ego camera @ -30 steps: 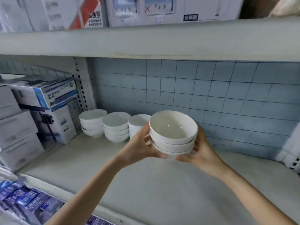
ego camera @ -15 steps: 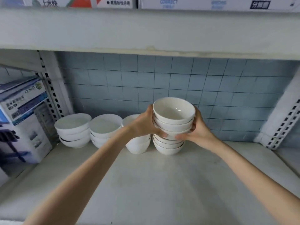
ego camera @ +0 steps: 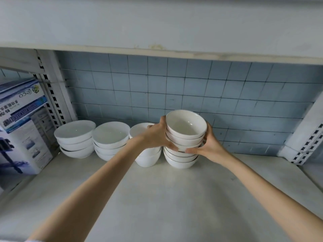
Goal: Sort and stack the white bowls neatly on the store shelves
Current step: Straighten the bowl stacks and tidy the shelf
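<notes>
Now that our left hand (ego camera: 157, 137) and right hand (ego camera: 208, 145) have brought the three nested bowls (ego camera: 186, 128) down from mid-air, both hands clamp their sides, thumbs near the lowest one. The bowls meet, or nearly meet, the rightmost pile (ego camera: 180, 159), just beside the neighbouring pile (ego camera: 148, 158) on the shelf (ego camera: 174, 198). We judge that only letting go and squaring up remains here.

White bowls (ego camera: 186, 126): a smooth, glossy glaze is shown, ceramic in look, with light reflected off the inner walls. Shelf board (ego camera: 174, 198): matt off-white, faintly scuffed and stained; slotted upright (ego camera: 59, 88) is finished in matt white paint, seemingly metal. Wall tiles (ego camera: 192, 95): pale blue, dull sheen; box (ego camera: 22, 119): printed cardboard, lightly glossy.
</notes>
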{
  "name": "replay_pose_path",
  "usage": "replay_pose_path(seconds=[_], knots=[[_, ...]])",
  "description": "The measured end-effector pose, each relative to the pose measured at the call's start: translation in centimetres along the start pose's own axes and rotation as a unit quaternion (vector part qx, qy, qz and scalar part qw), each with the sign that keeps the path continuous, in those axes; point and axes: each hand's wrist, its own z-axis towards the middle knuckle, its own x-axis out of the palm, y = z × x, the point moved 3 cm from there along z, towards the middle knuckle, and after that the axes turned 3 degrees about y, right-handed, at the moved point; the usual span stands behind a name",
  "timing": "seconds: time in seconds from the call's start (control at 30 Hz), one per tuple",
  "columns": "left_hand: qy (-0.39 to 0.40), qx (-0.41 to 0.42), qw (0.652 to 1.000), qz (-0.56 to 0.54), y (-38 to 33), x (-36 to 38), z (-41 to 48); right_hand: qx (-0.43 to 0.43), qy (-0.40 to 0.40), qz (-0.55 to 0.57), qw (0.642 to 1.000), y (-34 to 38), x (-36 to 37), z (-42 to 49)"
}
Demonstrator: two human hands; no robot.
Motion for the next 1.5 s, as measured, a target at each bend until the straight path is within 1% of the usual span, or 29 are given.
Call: replay_pose_path(seconds=[0.1, 0.2, 0.3, 0.43, 0.57, 0.67, 0.8, 0.97, 1.1, 1.2, 1.27, 1.3, 1.33, 1.4, 1.47, 1.5], knots=[[0.003, -0.003, 1.0, 0.027, -0.6, 0.0, -0.3, 0.009, 0.007, 0.011, 1.0, -0.5, -0.1, 0.1], [0.01, -0.003, 1.0, 0.028, -0.6, -0.2, -0.3, 0.018, 0.021, 0.007, 1.0, -0.7, -0.2, 0.0], [0.018, 0.001, 1.0, -0.009, -0.1, -0.4, -0.3, 0.019, 0.034, -0.007, 0.999, -0.7, -0.2, 0.1], [0.001, 0.015, 0.997, -0.078, 0.1, -0.9, -0.5, 0.02, 0.047, -0.009, 0.999, -0.4, 0.0, -0.1], [-0.008, 0.023, 0.993, -0.119, 0.1, -1.2, -0.9, 0.015, 0.006, 0.027, 1.0, 0.2, 0.0, -0.4], [-0.026, 0.026, 0.991, -0.128, 0.1, -1.4, -1.3, 0.021, -0.019, 0.027, 0.999, 0.4, 0.1, -0.6], [-0.052, 0.035, 0.993, -0.101, 0.1, -1.5, -2.2, 0.029, -0.028, 0.018, 0.999, 0.8, 0.2, -1.2], [-0.049, 0.036, 0.994, -0.095, 0.5, -1.2, -3.7, 0.044, -0.047, 0.017, 0.998, 1.2, 0.3, -2.0], [-0.073, 0.037, 0.996, -0.022, 0.9, -1.5, -5.5, 0.054, -0.081, 0.012, 0.995, 2.2, 0.6, -3.2], [-0.102, 0.05, 0.991, 0.066, 1.2, -1.8, -7.0, 0.064, -0.133, -0.07, 0.987, 3.0, 0.5, -4.6], [-0.132, 0.056, 0.976, 0.164, 1.4, -1.9, -8.2, 0.057, -0.163, -0.175, 0.969, 3.8, 0.2, -6.2], [-0.151, 0.061, 0.964, 0.208, 1.6, -2.0, -8.6, 0.053, -0.168, -0.242, 0.954, 4.1, 0.0, -7.1], [-0.163, 0.064, 0.955, 0.24, 1.9, -2.0, -9.1, 0.047, -0.167, -0.319, 0.932, 4.5, -0.2, -8.1], [-0.179, 0.078, 0.943, 0.271, 2.4, -1.9, -9.9, 0.055, -0.145, -0.465, 0.872, 5.0, -0.5, -10.0], [-0.18, 0.086, 0.932, 0.302, 2.9, -1.4, -10.7, 0.108, -0.111, -0.552, 0.819, 4.7, -1.1, -12.0], [-0.176, 0.083, 0.928, 0.317, 3.1, -1.2, -11.1, 0.136, -0.101, -0.574, 0.801, 4.5, -1.5, -13.0]])
